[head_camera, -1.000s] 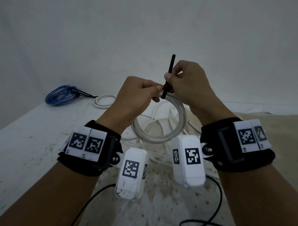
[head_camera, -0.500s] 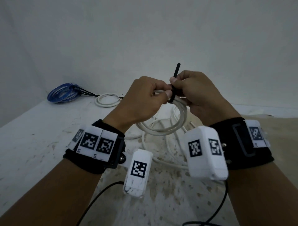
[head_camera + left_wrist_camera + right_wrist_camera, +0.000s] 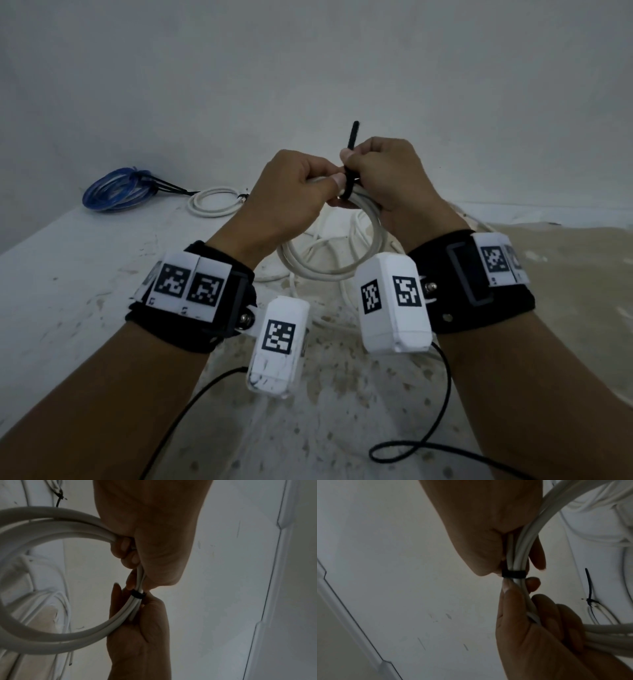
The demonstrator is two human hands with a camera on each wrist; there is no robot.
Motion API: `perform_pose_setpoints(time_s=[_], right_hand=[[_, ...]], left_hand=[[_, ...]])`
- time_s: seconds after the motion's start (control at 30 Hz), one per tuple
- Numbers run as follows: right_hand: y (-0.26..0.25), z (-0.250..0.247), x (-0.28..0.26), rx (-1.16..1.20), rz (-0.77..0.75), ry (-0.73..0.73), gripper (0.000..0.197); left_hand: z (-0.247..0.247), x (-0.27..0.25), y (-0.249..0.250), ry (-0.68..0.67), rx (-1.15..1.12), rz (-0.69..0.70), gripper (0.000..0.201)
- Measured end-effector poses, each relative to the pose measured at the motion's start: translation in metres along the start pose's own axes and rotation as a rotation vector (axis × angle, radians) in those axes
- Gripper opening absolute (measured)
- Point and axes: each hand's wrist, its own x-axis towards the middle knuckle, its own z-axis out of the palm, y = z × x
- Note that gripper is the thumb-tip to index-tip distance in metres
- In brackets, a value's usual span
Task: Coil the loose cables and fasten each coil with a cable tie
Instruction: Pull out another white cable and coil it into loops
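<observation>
A: What is being held at this moment?

B: A white cable coil (image 3: 342, 240) is being held up above the table (image 3: 68, 274), at about 12 o'clock from the wrists. The left hand (image 3: 291, 192) is curled around the strands at the top of the loop, and the right hand (image 3: 387, 178) is pinching the black cable tie (image 3: 351, 150), whose free tail is sticking up towards 12 o'clock.

A: What is being seen as changed over the last second?

B: The tail was dipped lower half a second ago and is now being shown longer above the right fingers again. In the left wrist view the cable tie (image 3: 138, 594) is being seen as a snug band around the bundled strands, between the two hands.

A: And what is being meant by that for the task?

B: The tie is judged to be already looped and in the course of being drawn tight, so this coil is being finished. Whether the strap is fully locked cannot be told.

A: Is other work being shown as done?

B: A blue coil (image 3: 113, 188) at 10 o'clock and a small white coil (image 3: 212, 202) at 11 o'clock are lying on the table, each apparently tied. Loose white cable (image 3: 318, 308) is still lying under the hands, so more coiling is judged to be waiting.
</observation>
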Motion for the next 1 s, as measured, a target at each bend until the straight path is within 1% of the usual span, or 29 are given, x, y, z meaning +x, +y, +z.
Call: perform_pose_setpoints(time_s=[0.07,0.17,0.23,0.27,0.33,0.4,0.5,0.67,0.77,1.0], right_hand=[[-0.001,-0.002,-0.002,-0.008,0.035,-0.053,0.016],[-0.006,-0.008,-0.004,-0.019,0.118,-0.152,0.024],[-0.007,-0.012,-0.006,-0.021,0.121,-0.168,0.022],[-0.006,-0.011,-0.006,-0.033,0.099,-0.154,0.021],[-0.004,-0.007,-0.005,-0.086,0.037,-0.102,0.027],[-0.002,-0.002,-0.003,-0.108,0.009,-0.063,0.031],[0.001,0.001,0.0,-0.066,0.021,-0.034,0.029],[0.007,0.004,0.001,-0.028,0.039,0.005,0.018],[0.011,0.003,0.002,-0.034,0.041,0.023,0.015],[0.02,0.004,0.006,-0.091,0.034,0.051,0.022]], left_hand=[[0.003,-0.001,0.0,0.0,-0.055,-0.035,0.021],[0.003,-0.001,-0.001,0.017,-0.137,-0.082,0.021],[0.003,0.0,-0.002,0.026,-0.156,-0.087,0.022],[0.003,-0.001,-0.002,0.027,-0.147,-0.084,0.022],[0.004,-0.001,-0.002,0.039,-0.116,-0.074,0.021],[0.004,-0.001,-0.004,0.057,-0.065,-0.042,0.02],[0.005,-0.002,-0.005,0.069,0.012,0.005,0.02],[0.007,-0.002,-0.006,0.064,0.081,0.018,0.021],[0.011,-0.003,-0.008,0.06,0.105,0.023,0.021],[0.014,-0.006,-0.01,0.049,0.112,0.025,0.032]])
